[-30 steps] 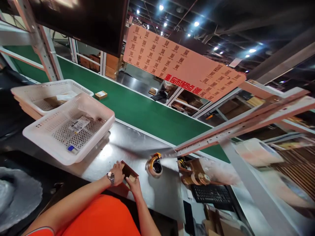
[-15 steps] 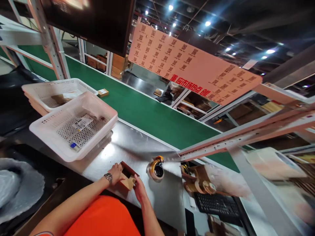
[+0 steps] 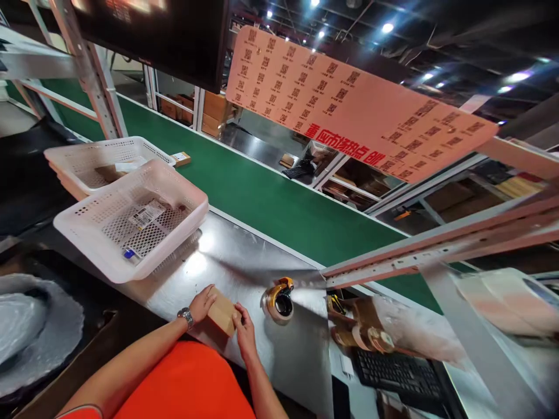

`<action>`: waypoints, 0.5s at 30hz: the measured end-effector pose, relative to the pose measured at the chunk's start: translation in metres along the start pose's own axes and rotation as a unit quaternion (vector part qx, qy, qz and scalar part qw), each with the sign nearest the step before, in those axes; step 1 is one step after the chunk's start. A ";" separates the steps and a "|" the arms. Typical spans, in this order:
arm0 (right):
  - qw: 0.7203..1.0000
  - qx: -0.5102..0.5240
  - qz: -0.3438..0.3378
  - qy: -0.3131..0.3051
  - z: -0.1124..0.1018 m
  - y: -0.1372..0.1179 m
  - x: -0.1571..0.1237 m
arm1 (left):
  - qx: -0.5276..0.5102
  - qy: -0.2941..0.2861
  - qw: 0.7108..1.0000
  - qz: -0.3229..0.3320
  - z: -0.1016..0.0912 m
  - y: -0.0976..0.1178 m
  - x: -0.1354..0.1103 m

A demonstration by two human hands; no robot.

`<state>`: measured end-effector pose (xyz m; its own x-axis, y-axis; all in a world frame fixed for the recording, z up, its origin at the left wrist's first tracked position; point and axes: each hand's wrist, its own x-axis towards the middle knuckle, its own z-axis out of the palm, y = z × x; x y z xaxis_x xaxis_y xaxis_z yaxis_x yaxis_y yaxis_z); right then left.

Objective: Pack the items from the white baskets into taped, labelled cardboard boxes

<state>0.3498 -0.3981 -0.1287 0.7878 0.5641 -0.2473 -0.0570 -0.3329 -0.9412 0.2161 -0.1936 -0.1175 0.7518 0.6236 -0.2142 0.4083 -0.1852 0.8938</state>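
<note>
A small brown cardboard box (image 3: 222,314) is held between my two hands above the metal table, near my body. My left hand (image 3: 202,304), with a watch on its wrist, grips the box's left end. On the right end, my right hand (image 3: 244,329) closes with its fingers over the edge. The box's top face looks closed; what is inside is hidden. Just right of my right hand, a tape dispenser (image 3: 280,301) with a yellow part and a tape roll stands on the table.
White plastic baskets (image 3: 174,247) stand at the left, holding a labelled packet (image 3: 147,214). A green conveyor belt (image 3: 262,195) runs behind the metal table (image 3: 297,349). To the right are a keyboard (image 3: 397,375), several tape rolls (image 3: 362,337) and a metal post (image 3: 471,337).
Half a second ago the box was open at the top with a flap up. Now its top is folded shut, and both hands hold its ends.
</note>
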 end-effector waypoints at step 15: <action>0.960 -0.245 -0.001 0.137 -0.101 -0.068 0.102 | -0.012 -0.035 0.999 0.005 -0.002 0.006 0.010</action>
<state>0.4964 -0.3944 -0.0665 0.9235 0.3669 -0.1119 0.1869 -0.6851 -0.7040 0.2246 -0.1867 -0.1136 0.7901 0.5675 -0.2317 0.3889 -0.1721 0.9050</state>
